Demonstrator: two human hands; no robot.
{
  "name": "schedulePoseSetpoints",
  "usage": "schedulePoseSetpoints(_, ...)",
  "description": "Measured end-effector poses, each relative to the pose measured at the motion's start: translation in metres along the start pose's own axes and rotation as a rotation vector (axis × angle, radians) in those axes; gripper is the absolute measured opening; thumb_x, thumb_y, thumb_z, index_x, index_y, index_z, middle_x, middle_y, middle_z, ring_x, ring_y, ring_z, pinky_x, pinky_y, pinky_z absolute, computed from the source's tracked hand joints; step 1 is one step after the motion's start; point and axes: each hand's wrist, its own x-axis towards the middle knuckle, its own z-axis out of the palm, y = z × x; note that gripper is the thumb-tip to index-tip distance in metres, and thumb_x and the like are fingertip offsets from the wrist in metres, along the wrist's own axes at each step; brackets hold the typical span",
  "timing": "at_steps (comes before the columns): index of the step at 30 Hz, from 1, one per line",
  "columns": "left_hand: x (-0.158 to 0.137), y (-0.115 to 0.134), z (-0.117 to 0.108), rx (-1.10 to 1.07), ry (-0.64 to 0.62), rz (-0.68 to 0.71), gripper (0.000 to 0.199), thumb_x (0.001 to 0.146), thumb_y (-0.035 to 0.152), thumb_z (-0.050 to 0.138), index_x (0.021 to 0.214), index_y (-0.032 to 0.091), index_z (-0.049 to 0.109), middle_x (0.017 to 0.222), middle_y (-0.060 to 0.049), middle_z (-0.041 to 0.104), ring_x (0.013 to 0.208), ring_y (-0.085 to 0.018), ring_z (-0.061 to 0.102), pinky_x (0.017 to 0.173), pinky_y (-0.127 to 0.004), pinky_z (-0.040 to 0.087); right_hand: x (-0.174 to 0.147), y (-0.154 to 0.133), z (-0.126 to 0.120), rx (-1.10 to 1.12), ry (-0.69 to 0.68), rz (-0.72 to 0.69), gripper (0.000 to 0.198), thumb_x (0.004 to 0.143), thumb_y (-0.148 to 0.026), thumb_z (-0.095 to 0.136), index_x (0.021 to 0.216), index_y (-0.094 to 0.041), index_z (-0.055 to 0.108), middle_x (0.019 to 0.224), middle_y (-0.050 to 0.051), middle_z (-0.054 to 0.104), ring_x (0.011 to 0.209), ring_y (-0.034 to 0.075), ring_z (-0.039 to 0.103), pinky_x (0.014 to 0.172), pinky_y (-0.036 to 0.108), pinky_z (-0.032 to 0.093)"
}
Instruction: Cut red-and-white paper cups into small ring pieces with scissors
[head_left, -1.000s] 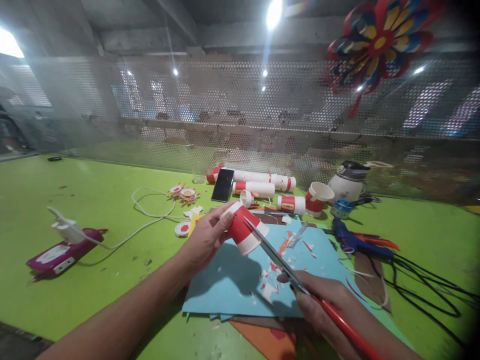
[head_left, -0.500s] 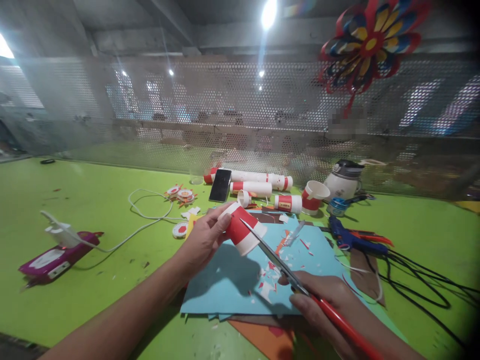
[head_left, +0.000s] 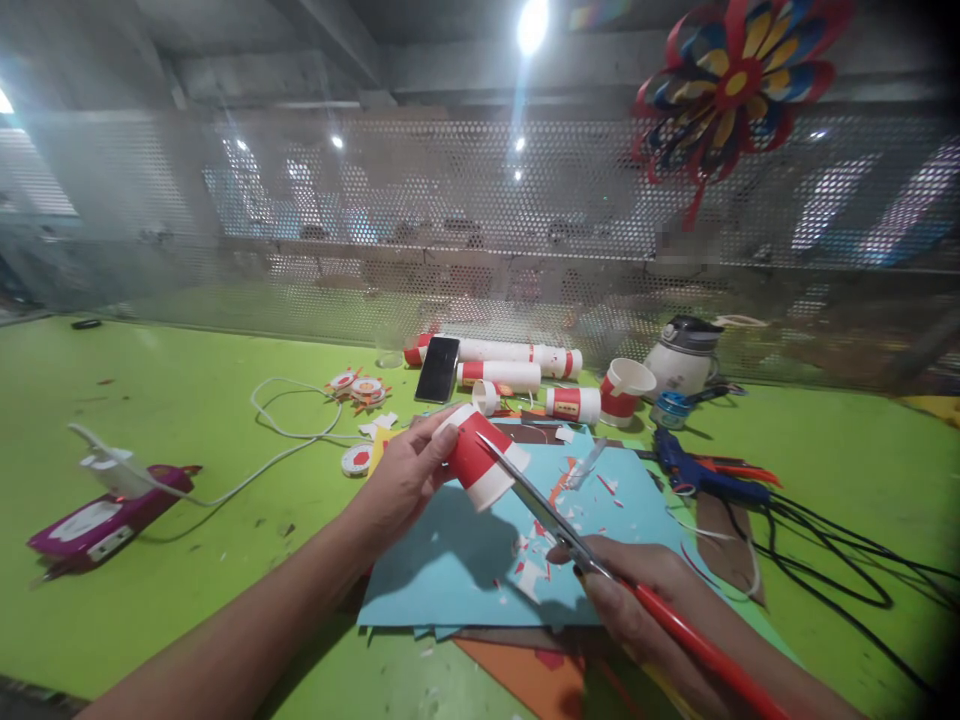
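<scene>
My left hand (head_left: 416, 455) grips a red and white paper cup (head_left: 480, 460) by one end, the thumb lying on its red side. The cup is tilted, its wider white rim towards the lower right, above blue paper (head_left: 442, 570). My right hand (head_left: 637, 600) is closed around long red-handled scissors (head_left: 551, 515). Their metal blades point up and left, and the tip lies against the cup's red side. Whether the tip pierces the cup I cannot tell. Small red and white paper scraps (head_left: 534, 560) lie scattered on the blue paper, below the blades.
Behind are a phone (head_left: 437, 368), red-and-white paper tubes (head_left: 501, 377), another paper cup (head_left: 624, 390) and a kettle-like jug (head_left: 681, 355). A blue glue gun (head_left: 705, 480) with black cables lies right. On the left is a purple power strip (head_left: 112, 520). A perforated screen (head_left: 450, 220) stands behind the table.
The whole view has shifted slightly. Both hands, the cup and the scissors keep nearly the same pose, with the tip still at the cup's red side.
</scene>
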Motion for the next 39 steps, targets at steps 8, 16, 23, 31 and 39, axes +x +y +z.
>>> schedulePoseSetpoints(8, -0.001, 0.002, 0.001, -0.01, 0.008, -0.006, 0.043, 0.084, 0.04, 0.064, 0.122, 0.021, 0.061, 0.122, -0.011, 0.064, 0.107, -0.026, 0.06, 0.086, -0.036, 0.05, -0.002, 0.0, 0.005, 0.005, 0.017, 0.026, 0.053, 0.093, -0.059, 0.032, 0.068, -0.019, 0.054, 0.055, -0.002, 0.045, 0.051, 0.01, 0.039, 0.049, 0.024, 0.03)
schedulePoseSetpoints(16, -0.001, 0.001, 0.001, -0.02, -0.004, 0.023, 0.039, 0.086, 0.037, 0.061, 0.122, 0.02, 0.061, 0.125, -0.011, 0.062, 0.109, -0.026, 0.06, 0.088, -0.036, 0.05, -0.005, 0.011, 0.009, -0.146, 0.098, 0.033, 0.049, 0.091, -0.06, 0.034, 0.093, -0.02, 0.063, 0.062, 0.001, 0.06, 0.057, 0.016, 0.052, 0.054, 0.025, 0.038)
schedulePoseSetpoints(23, -0.001, 0.002, 0.003, 0.004, 0.023, 0.0, 0.043, 0.081, 0.04, 0.067, 0.119, 0.021, 0.063, 0.12, -0.012, 0.065, 0.106, -0.027, 0.061, 0.087, -0.038, 0.05, -0.001, 0.013, 0.008, -0.142, 0.043, -0.019, 0.052, 0.092, -0.06, 0.031, 0.071, -0.019, 0.055, 0.064, 0.001, 0.055, 0.059, 0.013, 0.048, 0.054, 0.024, 0.036)
schedulePoseSetpoints(31, 0.0, 0.009, -0.002, -0.008, -0.041, -0.043, 0.042, 0.08, 0.033, 0.068, 0.119, 0.02, 0.062, 0.111, -0.012, 0.067, 0.097, -0.023, 0.063, 0.083, -0.033, 0.05, -0.003, 0.008, 0.004, -0.189, 0.003, -0.035, 0.047, 0.094, -0.053, 0.035, 0.074, -0.017, 0.057, 0.063, 0.0, 0.051, 0.057, 0.011, 0.043, 0.052, 0.023, 0.034)
schedulePoseSetpoints(39, 0.005, 0.034, -0.03, 0.241, -0.351, -0.135, 0.052, 0.074, 0.022, 0.072, 0.124, 0.02, 0.058, 0.114, -0.012, 0.066, 0.101, -0.025, 0.062, 0.088, -0.038, 0.047, -0.002, 0.002, -0.012, -0.174, -0.112, -0.035, 0.044, 0.092, -0.054, 0.042, 0.082, -0.017, 0.066, 0.071, 0.002, 0.063, 0.063, 0.014, 0.052, 0.055, 0.022, 0.04)
